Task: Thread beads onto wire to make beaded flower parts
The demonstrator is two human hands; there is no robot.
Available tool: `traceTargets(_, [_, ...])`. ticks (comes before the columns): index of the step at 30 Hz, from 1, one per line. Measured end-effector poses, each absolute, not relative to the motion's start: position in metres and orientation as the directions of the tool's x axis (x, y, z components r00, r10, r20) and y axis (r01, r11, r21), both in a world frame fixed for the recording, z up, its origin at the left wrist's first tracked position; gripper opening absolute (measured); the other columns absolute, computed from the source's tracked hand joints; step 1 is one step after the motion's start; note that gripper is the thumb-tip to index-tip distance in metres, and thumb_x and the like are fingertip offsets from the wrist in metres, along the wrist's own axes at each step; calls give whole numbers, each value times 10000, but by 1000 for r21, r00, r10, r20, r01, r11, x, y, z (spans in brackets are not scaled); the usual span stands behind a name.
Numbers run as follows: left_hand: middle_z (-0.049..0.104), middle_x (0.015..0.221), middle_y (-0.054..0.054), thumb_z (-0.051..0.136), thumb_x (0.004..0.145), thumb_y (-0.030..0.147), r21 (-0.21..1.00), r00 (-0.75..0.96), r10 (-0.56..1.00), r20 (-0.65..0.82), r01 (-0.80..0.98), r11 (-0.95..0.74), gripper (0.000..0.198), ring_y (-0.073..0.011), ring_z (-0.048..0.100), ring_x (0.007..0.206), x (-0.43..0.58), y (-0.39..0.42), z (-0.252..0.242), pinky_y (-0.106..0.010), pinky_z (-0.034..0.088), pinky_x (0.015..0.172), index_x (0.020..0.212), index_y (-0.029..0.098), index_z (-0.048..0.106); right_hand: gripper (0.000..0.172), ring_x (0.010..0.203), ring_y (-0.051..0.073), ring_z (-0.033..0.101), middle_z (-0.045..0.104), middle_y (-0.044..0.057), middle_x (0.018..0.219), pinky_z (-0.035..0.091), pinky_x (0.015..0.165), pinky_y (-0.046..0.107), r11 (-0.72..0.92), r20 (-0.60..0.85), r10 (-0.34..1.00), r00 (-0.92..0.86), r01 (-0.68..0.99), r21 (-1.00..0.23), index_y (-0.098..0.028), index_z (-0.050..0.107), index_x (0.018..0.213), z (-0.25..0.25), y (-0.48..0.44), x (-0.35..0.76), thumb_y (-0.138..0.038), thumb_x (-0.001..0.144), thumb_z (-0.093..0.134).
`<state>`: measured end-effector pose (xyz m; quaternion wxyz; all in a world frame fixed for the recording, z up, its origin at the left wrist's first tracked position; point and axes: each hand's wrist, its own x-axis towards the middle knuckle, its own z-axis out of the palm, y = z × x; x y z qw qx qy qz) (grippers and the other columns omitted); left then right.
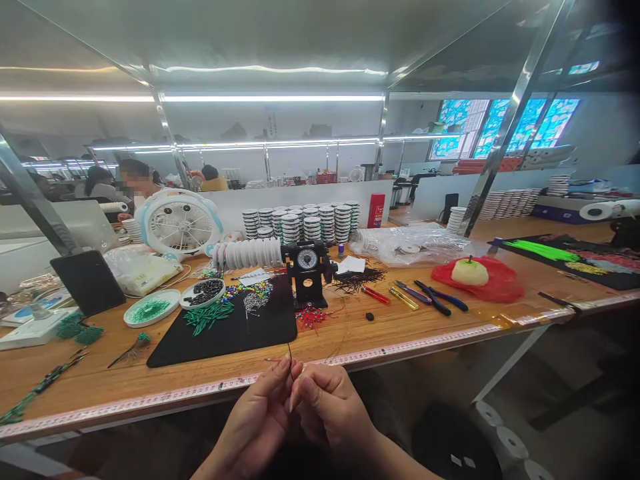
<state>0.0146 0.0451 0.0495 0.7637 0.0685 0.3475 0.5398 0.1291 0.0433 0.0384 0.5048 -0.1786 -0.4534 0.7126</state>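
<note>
My left hand (260, 417) and my right hand (335, 403) meet just in front of the table's front edge, fingertips almost touching. Between them a thin black cord (289, 352) sticks up, its lower part hidden by the fingers. The left thumb and fingers pinch it. My right fingers are closed at the same spot, with the cord running in beside them. Just beyond the hands lies a black mat (225, 343) bearing green tube beads (209, 318) and mixed coloured beads (255, 293). A small pile of red pieces (313, 318) lies to the mat's right.
A black winding device (307, 270) with white spools (247, 254) stands mid-table. Pliers (440, 297), a red tool (376, 295) and a yellow-handled one (404, 299) lie to the right. A fan (180, 223), phone (89, 281) and bead dishes (153, 309) are left. Other people sit beyond.
</note>
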Motion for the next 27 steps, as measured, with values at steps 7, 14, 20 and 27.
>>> traceTargets(7, [634, 744, -67, 555, 819, 82, 392, 231, 854, -466, -811, 433, 42, -127, 622, 691, 12, 43, 48, -220, 524, 642, 787, 96, 578, 364, 337, 33, 253, 329, -70, 380, 200, 367, 185, 116, 307, 857, -413, -426, -897, -121, 564, 612, 46, 37, 134, -407, 833, 524])
traceTargets(14, [629, 661, -37, 555, 818, 118, 396, 271, 824, -498, -775, 493, 81, -136, 631, 603, 13, 38, 63, -212, 513, 543, 744, 116, 588, 380, 441, 65, 319, 358, -36, 457, 273, 474, 221, 324, 398, 812, -427, -238, -916, -137, 581, 590, 56, 31, 141, -388, 854, 473])
traceTargets(20, [624, 635, -25, 582, 793, 112, 400, 268, 802, -534, -756, 518, 72, -121, 627, 574, 16, 35, 71, -205, 519, 569, 722, 120, 592, 365, 503, 92, 368, 407, -13, 515, 306, 524, 242, 451, 477, 747, -463, -174, -875, -147, 574, 581, 65, 29, 145, -356, 854, 453])
traceTargets(27, [644, 696, -50, 572, 803, 94, 444, 229, 874, -428, -790, 424, 84, -133, 635, 679, 8, 41, 63, -222, 518, 657, 731, 121, 605, 391, 595, 117, 456, 465, 6, 572, 391, 632, 257, 385, 389, 758, -524, -123, -915, -148, 670, 681, 72, 29, 152, -393, 873, 434])
